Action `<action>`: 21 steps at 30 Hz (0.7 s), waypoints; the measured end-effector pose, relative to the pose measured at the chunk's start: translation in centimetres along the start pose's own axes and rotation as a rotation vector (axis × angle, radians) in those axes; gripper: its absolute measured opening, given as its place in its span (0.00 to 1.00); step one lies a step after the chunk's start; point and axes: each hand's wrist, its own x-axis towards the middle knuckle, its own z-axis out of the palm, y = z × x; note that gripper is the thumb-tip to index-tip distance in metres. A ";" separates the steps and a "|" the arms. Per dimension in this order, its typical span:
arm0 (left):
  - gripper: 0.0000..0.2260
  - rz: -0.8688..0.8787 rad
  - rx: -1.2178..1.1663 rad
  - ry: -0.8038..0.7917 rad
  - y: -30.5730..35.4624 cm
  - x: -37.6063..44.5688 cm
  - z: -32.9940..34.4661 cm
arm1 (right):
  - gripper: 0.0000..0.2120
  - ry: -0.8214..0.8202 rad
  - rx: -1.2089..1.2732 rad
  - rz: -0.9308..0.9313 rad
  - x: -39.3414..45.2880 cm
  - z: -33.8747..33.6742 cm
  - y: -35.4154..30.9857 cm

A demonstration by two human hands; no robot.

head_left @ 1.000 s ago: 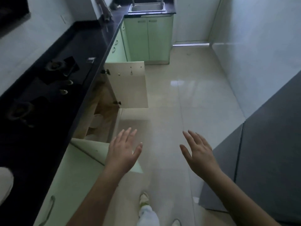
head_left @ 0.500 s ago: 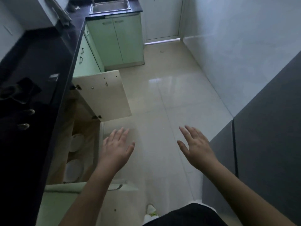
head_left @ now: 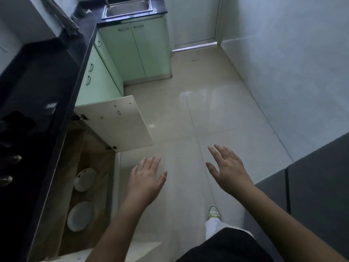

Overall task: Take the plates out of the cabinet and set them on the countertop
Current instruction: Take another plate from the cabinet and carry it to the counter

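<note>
Both plates sit low inside the open cabinet point(head_left: 88, 176), the near plate point(head_left: 80, 216) flat and the far plate point(head_left: 85, 179) just behind it. The left hand point(head_left: 146, 181) and right hand point(head_left: 228, 172) hover over the floor with fingers spread, holding nothing. The reach is deep under the dark surface point(head_left: 43, 87); a plate rim could clip that edge or the door point(head_left: 117, 122) coming out.

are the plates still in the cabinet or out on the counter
In the cabinet: two white plates lie on its wooden floor, doors swung open. Both hands, left hand and right hand, are empty.
</note>
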 end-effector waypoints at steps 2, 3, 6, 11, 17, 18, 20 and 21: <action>0.27 -0.034 -0.003 -0.004 1.1 2.3 -0.7 | 0.28 -0.019 -0.004 -0.042 2.9 -1.2 1.0; 0.27 -0.055 -0.011 0.002 1.4 3.2 -1.3 | 0.28 -0.034 -0.006 -0.061 4.2 -1.8 1.4; 0.27 -0.154 -0.033 0.060 1.4 5.0 -2.9 | 0.28 -0.063 -0.038 -0.128 7.9 -3.2 2.1; 0.26 -0.311 -0.118 0.074 -1.5 4.8 -3.3 | 0.29 -0.120 -0.064 -0.266 13.9 -3.5 0.7; 0.26 -0.552 -0.202 0.107 -6.3 2.3 -2.2 | 0.29 -0.235 -0.072 -0.461 19.6 -1.0 -5.8; 0.26 -0.590 -0.209 0.112 -7.0 1.9 -2.1 | 0.29 -0.251 -0.079 -0.509 20.3 -0.7 -7.2; 0.27 -0.661 -0.206 0.136 -8.4 1.0 -2.0 | 0.30 -0.275 -0.094 -0.606 21.7 -0.1 -10.2; 0.27 -0.690 -0.212 0.149 -9.2 0.5 -2.1 | 0.30 -0.281 -0.098 -0.650 22.4 0.0 -11.7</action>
